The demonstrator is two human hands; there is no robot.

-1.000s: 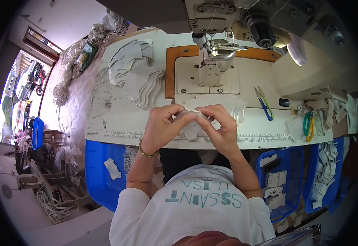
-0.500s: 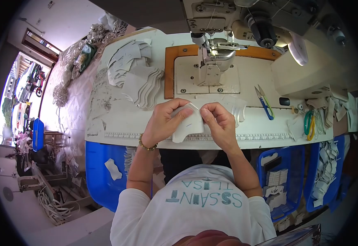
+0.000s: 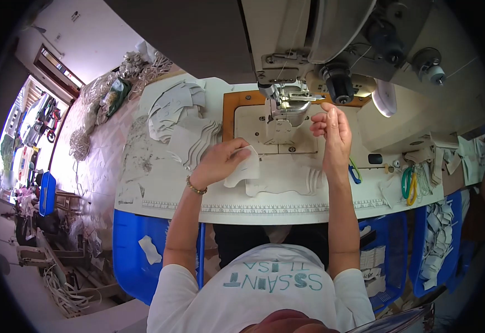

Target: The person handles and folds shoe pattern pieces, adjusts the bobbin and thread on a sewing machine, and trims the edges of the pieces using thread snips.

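My left hand (image 3: 220, 162) pinches a small white fabric piece (image 3: 245, 168) between thumb and fingers, just left of the sewing machine's plate (image 3: 259, 130). My right hand (image 3: 333, 129) is raised to the right of the sewing head (image 3: 292, 105), fingers partly curled and apart from the piece; whether its fingertips hold anything is too small to tell. Several white cut pieces (image 3: 287, 183) lie on the table between my hands. Two stacks of white pieces, one fanned (image 3: 176, 105) and one wavy-edged (image 3: 195, 141), lie beyond my left hand.
Scissors (image 3: 354, 171) lie partly hidden behind my right wrist. Green and yellow-handled tools (image 3: 409, 186) rest at the table's right. A ruler strip (image 3: 242, 210) runs along the front edge. Blue bins (image 3: 126, 250) with white pieces stand below the table on both sides.
My right hand has let go of the fabric piece and moved up and right toward the sewing head. My left hand still holds the piece. The view has shifted, showing more of the machine's upper part.
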